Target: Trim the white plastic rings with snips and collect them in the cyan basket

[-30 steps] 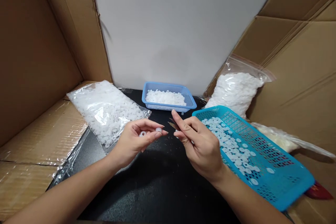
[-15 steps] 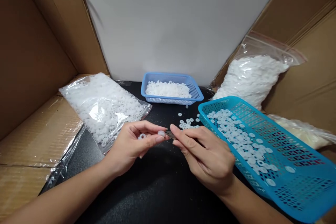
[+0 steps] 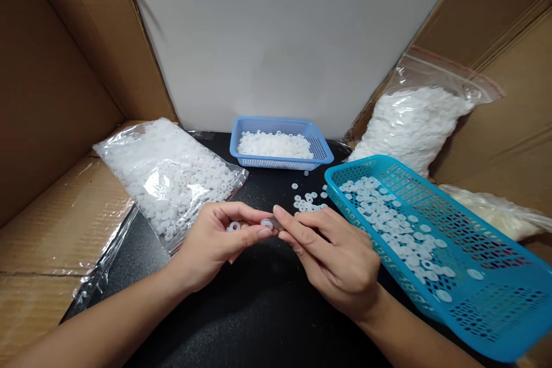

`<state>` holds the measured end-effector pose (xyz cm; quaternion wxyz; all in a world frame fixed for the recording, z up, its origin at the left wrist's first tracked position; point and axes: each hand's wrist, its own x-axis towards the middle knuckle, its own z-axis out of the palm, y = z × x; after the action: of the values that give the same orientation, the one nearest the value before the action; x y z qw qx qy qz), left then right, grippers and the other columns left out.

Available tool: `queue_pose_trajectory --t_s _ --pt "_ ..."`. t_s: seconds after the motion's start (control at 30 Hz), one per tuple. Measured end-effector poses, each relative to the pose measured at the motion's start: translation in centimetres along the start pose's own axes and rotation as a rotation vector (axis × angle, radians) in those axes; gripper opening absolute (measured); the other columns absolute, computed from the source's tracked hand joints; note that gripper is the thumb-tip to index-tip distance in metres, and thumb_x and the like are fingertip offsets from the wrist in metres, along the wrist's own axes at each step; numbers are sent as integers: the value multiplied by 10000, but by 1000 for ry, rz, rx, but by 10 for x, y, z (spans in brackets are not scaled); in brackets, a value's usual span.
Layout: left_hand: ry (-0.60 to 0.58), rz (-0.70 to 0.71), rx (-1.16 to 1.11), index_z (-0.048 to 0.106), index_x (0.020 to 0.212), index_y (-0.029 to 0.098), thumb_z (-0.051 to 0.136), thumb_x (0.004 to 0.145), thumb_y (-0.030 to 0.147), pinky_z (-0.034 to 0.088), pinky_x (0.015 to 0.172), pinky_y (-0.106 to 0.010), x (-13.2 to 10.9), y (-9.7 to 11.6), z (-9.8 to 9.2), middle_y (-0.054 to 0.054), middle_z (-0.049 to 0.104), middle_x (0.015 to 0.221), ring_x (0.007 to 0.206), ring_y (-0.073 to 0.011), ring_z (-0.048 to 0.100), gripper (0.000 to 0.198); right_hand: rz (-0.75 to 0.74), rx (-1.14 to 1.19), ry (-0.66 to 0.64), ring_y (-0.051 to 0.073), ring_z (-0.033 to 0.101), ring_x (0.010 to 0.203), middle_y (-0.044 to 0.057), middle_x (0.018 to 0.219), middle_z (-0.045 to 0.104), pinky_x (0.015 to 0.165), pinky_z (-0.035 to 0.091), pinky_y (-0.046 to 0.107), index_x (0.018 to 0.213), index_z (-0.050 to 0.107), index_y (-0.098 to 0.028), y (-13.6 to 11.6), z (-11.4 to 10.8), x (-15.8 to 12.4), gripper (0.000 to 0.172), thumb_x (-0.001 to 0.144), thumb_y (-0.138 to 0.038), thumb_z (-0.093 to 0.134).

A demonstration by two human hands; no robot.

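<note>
My left hand (image 3: 219,237) is closed, pinching a small translucent white plastic ring (image 3: 267,223) between thumb and forefinger. A second white ring (image 3: 233,226) with an open centre rests in the curl of its fingers. My right hand (image 3: 334,256) pinches a thin, greyish metal blade (image 3: 277,222), mostly covered by the fingers; its exact kind cannot be made out. The blade's tip meets the edge of the pinched ring. Both hands are close together over the black tabletop (image 3: 241,322).
A blue basket (image 3: 280,164) of white rings stands at the back. Loose rings (image 3: 307,202) lie beyond my hands. On the right, a teal basket (image 3: 509,299) holds more rings. Filled plastic bags stand left (image 3: 168,178) and back right (image 3: 414,121). Cardboard walls (image 3: 56,40) flank the table.
The pinched ring has tilted so its flat face shows more. My right hand has shifted slightly left, its fingertips closer to the ring and covering more of the blade.
</note>
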<state>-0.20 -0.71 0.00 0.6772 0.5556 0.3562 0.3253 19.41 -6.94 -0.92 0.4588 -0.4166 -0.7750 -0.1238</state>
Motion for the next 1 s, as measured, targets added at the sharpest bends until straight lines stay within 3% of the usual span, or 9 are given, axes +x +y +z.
queue_pose_trajectory --t_s 0.4,0.6,0.83,1.0 --pt "-25 2 60 834 873 172 873 739 460 459 578 -263 0 1 -2 -91 744 752 710 -194 682 320 -30 -82 -16 115 565 701 51 786 668 634 467 235 1248 716 -102 -1 -4 0 333 923 -57 659" --pt "-43 1 71 836 880 174 861 745 488 489 616 -280 0 1 -2 -94 735 749 755 -218 694 343 -35 -96 -24 110 569 695 39 780 662 641 458 228 1337 686 -164 -1 -5 1 424 925 -70 658" --pt "-45 -28 55 840 857 176 888 701 484 455 588 -251 2 5 -1 -66 680 681 682 -170 623 349 -35 -93 -22 106 552 671 37 767 673 617 452 235 1218 731 -122 -1 -5 2 303 930 -65 655" --pt "-32 -11 84 853 900 197 891 708 449 415 572 -231 3 8 -2 -58 683 722 662 -136 571 319 150 46 45 112 640 768 33 868 696 679 522 243 1365 664 -234 1 -4 3 448 952 -64 623"
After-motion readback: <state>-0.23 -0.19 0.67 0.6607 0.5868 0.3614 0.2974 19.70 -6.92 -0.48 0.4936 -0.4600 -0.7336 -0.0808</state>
